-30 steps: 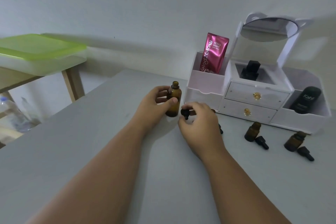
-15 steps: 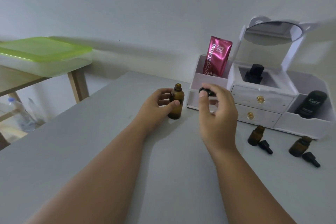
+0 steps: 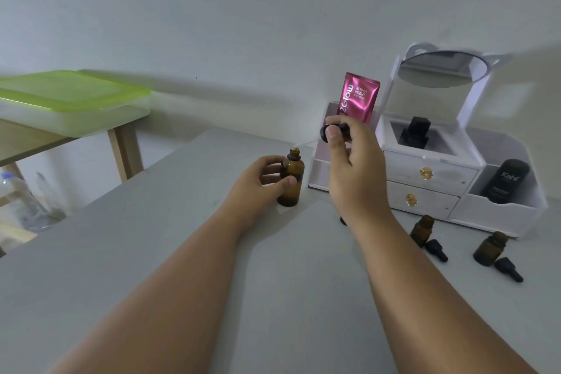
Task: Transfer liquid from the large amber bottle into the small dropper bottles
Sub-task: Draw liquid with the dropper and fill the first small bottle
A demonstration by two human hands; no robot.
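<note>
While the left hand (image 3: 261, 181) still grips the large amber bottle (image 3: 291, 179) upright on the grey counter (image 3: 151, 252), the right hand (image 3: 353, 167) has risen since the earlier frame. It is now level with the foot of the pink sachet (image 3: 359, 97). Its thumb and fingers pinch the black dropper cap (image 3: 334, 132), whose thin glass pipette (image 3: 306, 142) points left towards the bottle's mouth. The bottle is brown glass, narrow-necked and uncapped.

Right of the forearm, two small dropper bottles (image 3: 422, 229) (image 3: 490, 249) stand open, each with a loose black cap (image 3: 436, 250) lying just beside it. Behind them a white drawer organiser (image 3: 431, 179) stands against the wall (image 3: 243, 24). It holds the sachet, a black bottle (image 3: 414, 130) and a black tube (image 3: 505, 181), under a round mirror (image 3: 437, 70). Far left, a green-lidded container (image 3: 69, 91) rests on a wooden table (image 3: 124, 155).
</note>
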